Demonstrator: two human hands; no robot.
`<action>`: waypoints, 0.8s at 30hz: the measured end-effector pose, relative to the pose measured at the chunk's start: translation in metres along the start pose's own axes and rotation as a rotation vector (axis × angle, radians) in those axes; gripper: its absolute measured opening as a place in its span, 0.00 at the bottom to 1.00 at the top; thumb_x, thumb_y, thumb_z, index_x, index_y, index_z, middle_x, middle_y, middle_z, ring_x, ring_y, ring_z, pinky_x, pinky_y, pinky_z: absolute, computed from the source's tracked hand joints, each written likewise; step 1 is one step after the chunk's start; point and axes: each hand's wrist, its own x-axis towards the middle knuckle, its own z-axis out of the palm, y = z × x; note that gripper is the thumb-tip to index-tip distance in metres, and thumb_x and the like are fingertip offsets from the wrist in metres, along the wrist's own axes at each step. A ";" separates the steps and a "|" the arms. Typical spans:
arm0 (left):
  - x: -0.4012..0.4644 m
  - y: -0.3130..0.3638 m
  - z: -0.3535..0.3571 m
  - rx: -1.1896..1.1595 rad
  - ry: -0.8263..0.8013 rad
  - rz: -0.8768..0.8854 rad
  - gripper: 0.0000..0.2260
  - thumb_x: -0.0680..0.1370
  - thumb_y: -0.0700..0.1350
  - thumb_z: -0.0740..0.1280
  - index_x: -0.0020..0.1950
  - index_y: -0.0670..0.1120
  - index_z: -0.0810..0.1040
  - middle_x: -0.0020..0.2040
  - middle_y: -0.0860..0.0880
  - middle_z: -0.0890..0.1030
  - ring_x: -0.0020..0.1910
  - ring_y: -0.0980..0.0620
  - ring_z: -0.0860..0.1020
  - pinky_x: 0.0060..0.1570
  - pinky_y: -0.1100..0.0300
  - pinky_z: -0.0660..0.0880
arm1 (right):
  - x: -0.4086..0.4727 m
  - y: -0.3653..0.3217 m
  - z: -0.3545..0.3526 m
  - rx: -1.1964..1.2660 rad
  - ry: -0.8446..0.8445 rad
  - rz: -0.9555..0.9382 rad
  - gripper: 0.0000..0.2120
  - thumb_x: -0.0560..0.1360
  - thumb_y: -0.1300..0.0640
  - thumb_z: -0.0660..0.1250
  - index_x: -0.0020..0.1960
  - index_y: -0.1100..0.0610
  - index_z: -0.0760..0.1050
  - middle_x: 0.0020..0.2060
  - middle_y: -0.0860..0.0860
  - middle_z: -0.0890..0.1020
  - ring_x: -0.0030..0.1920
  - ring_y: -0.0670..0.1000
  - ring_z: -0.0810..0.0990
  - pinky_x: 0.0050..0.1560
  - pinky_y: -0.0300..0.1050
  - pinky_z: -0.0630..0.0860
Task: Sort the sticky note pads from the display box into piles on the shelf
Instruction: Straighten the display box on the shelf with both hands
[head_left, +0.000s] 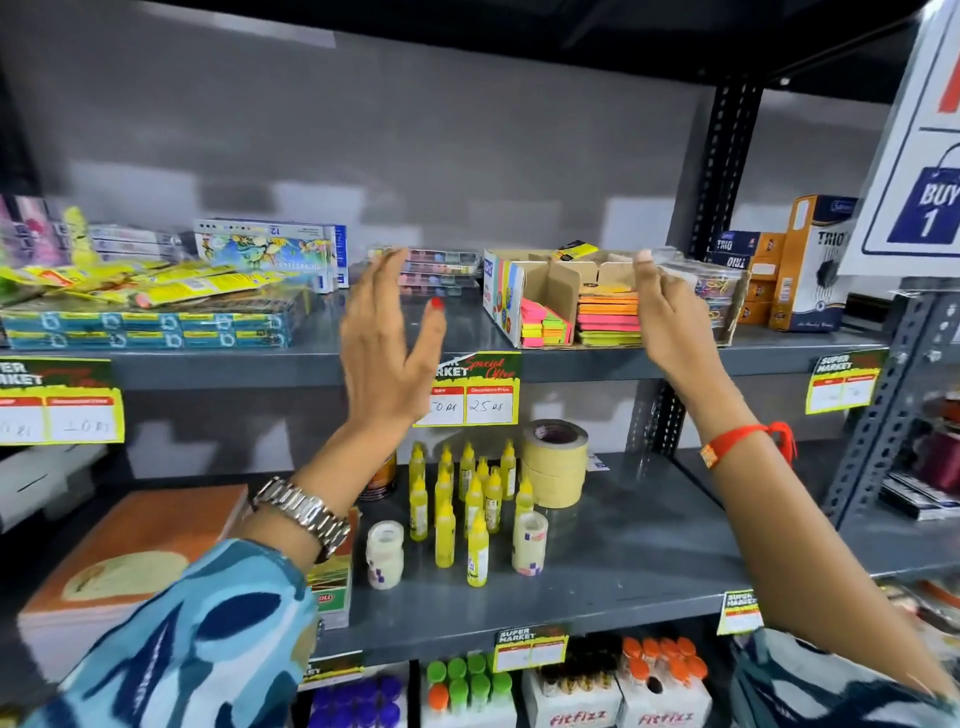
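Sticky note pads (607, 317), neon stacks in cardboard display box (540, 283); both hands spread wide, empty.

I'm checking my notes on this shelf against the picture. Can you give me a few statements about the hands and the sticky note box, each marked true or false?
1. Both hands are raised in front of the top shelf and hold nothing. True: the left hand and the right hand are open.
2. The display box lies on the middle shelf beside the glue bottles. False: it stands on the top shelf; the glue bottles are one shelf below.
3. Sticky note pads are stacked inside the box. True.
4. The left wrist wears a red band. False: it wears a metal watch; the red band is on the right wrist.
5. The right hand is nearer the box than the left. True.
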 end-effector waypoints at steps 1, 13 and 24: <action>0.003 0.010 0.006 -0.091 -0.080 -0.093 0.28 0.77 0.57 0.55 0.74 0.44 0.64 0.74 0.46 0.66 0.72 0.50 0.63 0.71 0.53 0.59 | -0.001 0.000 -0.001 0.074 -0.006 0.062 0.29 0.81 0.42 0.44 0.54 0.59 0.78 0.51 0.59 0.81 0.53 0.58 0.77 0.53 0.48 0.69; 0.039 0.060 0.055 -0.377 -0.672 -0.701 0.46 0.62 0.77 0.47 0.70 0.51 0.70 0.68 0.46 0.73 0.67 0.45 0.69 0.68 0.46 0.62 | 0.005 -0.010 0.014 0.187 0.000 0.314 0.31 0.79 0.37 0.39 0.76 0.53 0.54 0.74 0.60 0.61 0.73 0.62 0.61 0.73 0.56 0.56; 0.039 0.056 0.041 -0.136 -0.660 -0.510 0.32 0.80 0.66 0.47 0.78 0.49 0.53 0.77 0.47 0.59 0.74 0.45 0.59 0.70 0.49 0.58 | -0.009 -0.012 0.023 -0.221 0.162 -0.035 0.35 0.78 0.37 0.42 0.75 0.61 0.51 0.74 0.62 0.61 0.73 0.62 0.59 0.73 0.61 0.58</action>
